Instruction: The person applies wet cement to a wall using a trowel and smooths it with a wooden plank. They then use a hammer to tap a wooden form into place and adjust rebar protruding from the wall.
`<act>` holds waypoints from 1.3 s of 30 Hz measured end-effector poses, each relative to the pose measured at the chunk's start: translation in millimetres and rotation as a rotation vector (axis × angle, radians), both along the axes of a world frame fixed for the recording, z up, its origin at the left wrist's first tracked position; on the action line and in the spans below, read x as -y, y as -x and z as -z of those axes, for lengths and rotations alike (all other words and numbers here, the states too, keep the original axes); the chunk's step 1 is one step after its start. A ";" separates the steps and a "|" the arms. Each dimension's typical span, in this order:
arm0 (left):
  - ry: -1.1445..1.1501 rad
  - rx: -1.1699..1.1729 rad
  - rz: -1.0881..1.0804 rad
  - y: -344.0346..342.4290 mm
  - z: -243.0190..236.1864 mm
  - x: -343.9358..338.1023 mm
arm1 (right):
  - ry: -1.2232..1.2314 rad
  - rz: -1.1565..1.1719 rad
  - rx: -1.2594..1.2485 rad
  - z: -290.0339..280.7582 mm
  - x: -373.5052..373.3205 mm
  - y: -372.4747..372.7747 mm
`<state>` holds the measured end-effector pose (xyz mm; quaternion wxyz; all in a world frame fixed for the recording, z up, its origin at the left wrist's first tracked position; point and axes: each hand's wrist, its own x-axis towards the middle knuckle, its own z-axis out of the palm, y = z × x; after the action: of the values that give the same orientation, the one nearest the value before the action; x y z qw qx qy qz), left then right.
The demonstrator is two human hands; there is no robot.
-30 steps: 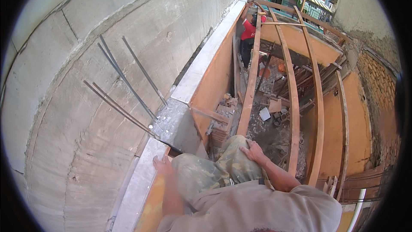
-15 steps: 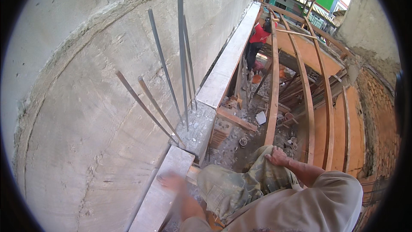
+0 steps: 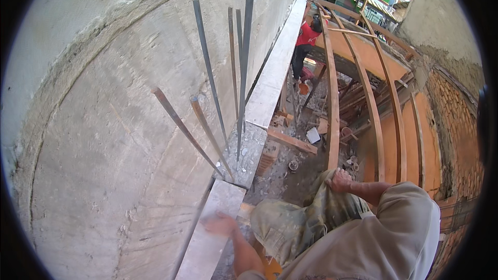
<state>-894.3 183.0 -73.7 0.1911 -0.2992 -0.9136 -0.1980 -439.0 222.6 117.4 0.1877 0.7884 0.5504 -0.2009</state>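
My left hand (image 3: 220, 224) lies on a long pale concrete slab (image 3: 206, 246) beside the wall. Its fingers are slightly blurred but look stretched out flat, holding nothing. Over my raised knee, my right hand (image 3: 340, 181) has its fingers curled round the cloth of my camouflage trousers (image 3: 282, 223). Just past the near slab's end, several steel rods (image 3: 206, 67) stick up from a rough patch of concrete (image 3: 246, 150). A second pale slab (image 3: 275, 72) runs on from there along the wall.
A plastered wall (image 3: 104, 140) rises at the left. Curved wooden beams (image 3: 333, 93) span a drop on the right, with rubble, a white container (image 3: 313, 135) and a timber (image 3: 292, 140) below. A co-worker in red (image 3: 308, 35) stands at the far end. Brickwork (image 3: 454, 119) edges the right.
The view has shifted slightly, so the near slab and rods appear farther right. My left hand stays on the slab, less blurred now. The right hand keeps its place on the knee.
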 end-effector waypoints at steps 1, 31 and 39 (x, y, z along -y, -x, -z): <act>0.006 0.000 -0.008 -0.7 -1.5 -0.5 | -0.002 0.004 0.002 -0.7 0.3 1.1; 0.207 -0.029 -0.042 -3.4 24.0 0.7 | -0.033 0.031 -0.073 5.4 7.3 -18.9; 0.213 -0.069 -0.064 0.4 25.5 -0.3 | -0.100 0.037 -0.094 13.9 9.4 -23.9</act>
<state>-894.7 183.3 -99.2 0.1959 -0.2950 -0.9315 -0.0832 -415.1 213.1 103.4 0.1181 0.7965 0.5533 -0.2135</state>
